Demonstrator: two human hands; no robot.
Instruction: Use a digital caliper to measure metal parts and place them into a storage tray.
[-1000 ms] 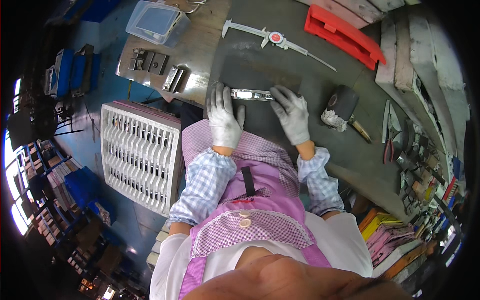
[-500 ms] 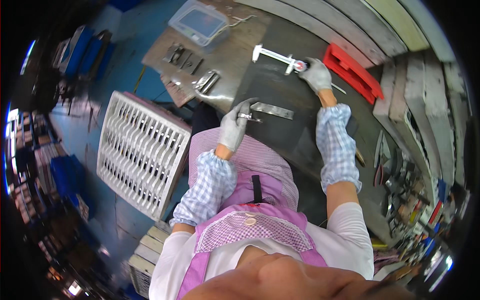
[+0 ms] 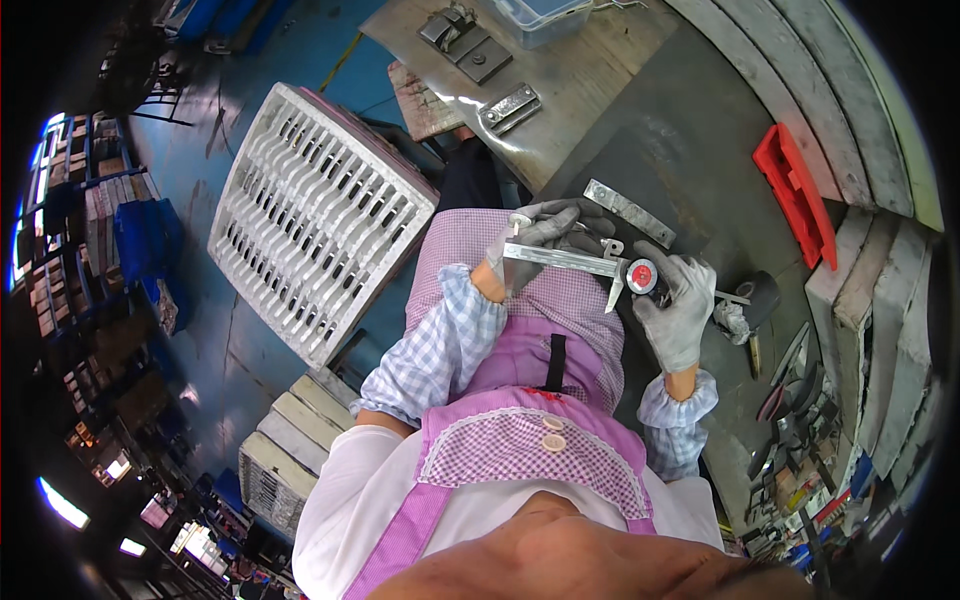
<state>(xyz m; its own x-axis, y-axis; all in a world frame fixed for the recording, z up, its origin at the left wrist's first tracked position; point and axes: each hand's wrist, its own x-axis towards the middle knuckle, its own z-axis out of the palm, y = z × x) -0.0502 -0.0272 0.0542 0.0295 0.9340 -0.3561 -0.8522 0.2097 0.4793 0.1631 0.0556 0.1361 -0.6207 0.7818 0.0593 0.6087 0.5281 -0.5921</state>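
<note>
In front of my lap, my gloved right hand [image 3: 680, 310] grips a dial caliper [image 3: 570, 258] at its round, red-centred dial. The beam reaches left, crossing in front of my gloved left hand [image 3: 545, 232]. The left fingers are closed around a small shiny metal part [image 3: 612, 247], which shows at their tips beside the caliper's sliding jaw. Fingers and caliper partly hide it, so its exact shape is unclear. Just beyond the left fingers, a flat metal bar [image 3: 630, 213] lies on the dark mat [image 3: 690, 130].
An open red case [image 3: 795, 195] lies at the right, by stacked grey slabs [image 3: 870, 290]. Metal blocks [image 3: 480, 55] and a clear plastic box [image 3: 545, 18] stand at the back. A white slatted crate [image 3: 320, 225] is at my left; hand tools [image 3: 785, 385] crowd the right.
My right hand has brought the caliper from the far mat toward me, up to the left hand. The left hand still has the small metal part. The whole view has shifted.
</note>
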